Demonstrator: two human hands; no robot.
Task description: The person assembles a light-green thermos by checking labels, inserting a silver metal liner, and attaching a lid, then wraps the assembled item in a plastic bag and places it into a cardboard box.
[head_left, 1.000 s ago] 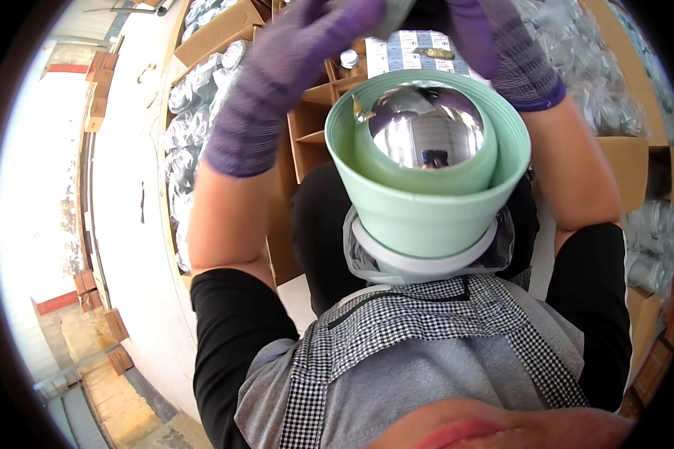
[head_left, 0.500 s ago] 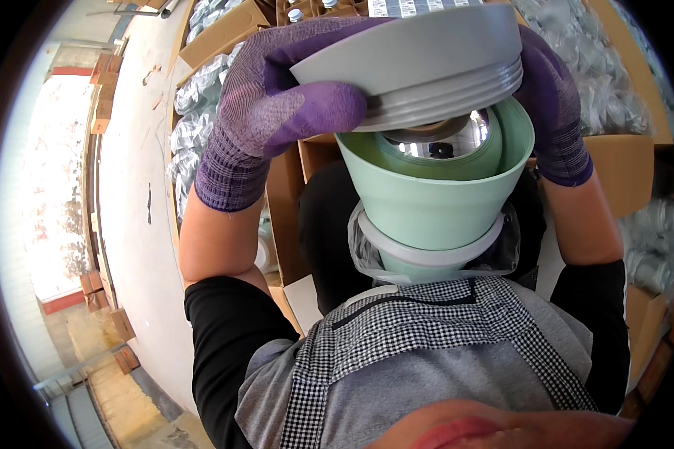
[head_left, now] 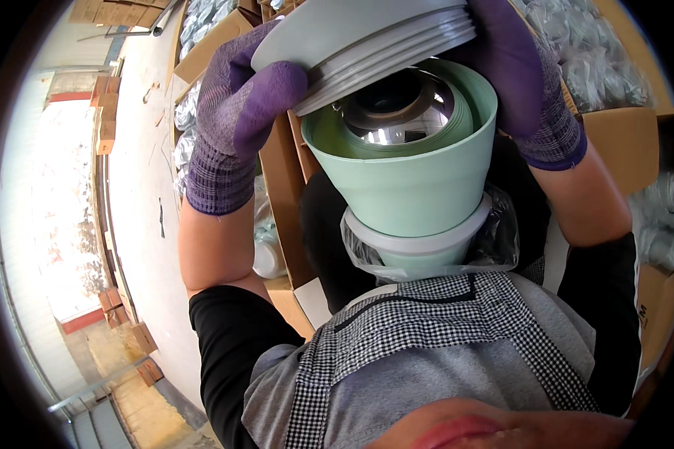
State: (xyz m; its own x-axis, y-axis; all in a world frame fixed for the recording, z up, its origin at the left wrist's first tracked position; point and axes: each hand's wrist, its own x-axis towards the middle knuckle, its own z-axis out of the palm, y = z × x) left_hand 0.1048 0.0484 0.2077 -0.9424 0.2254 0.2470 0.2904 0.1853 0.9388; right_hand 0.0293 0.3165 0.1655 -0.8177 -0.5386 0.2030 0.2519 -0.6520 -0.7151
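Observation:
My left hand (head_left: 240, 112), in a purple-coated glove, is closed on the left rim of a thick grey threaded lid (head_left: 382, 49), thumb toward me. My right hand (head_left: 513, 82), gloved alike, grips the lid's right end; its fingertips are hidden. The lid hangs tilted above a pale green tapered container (head_left: 412, 183), its left side lower and near the rim. Inside the container sits a shiny metal rounded piece (head_left: 404, 120) with a dark opening, ringed by green. Below, a light grey band (head_left: 419, 243) circles the container, and a clear plastic bag (head_left: 502, 232) is gathered around its lower part.
Cardboard boxes (head_left: 621, 150) with several plastic-wrapped items (head_left: 591, 67) stand at the right. More wrapped items and an open carton (head_left: 281, 194) lie on the left. A pale floor (head_left: 146, 224) stretches at far left, with stacked boxes (head_left: 105, 112) beyond.
Both hands have shifted left and up with the lid, which now uncovers more of the metal piece. The container has moved slightly left.

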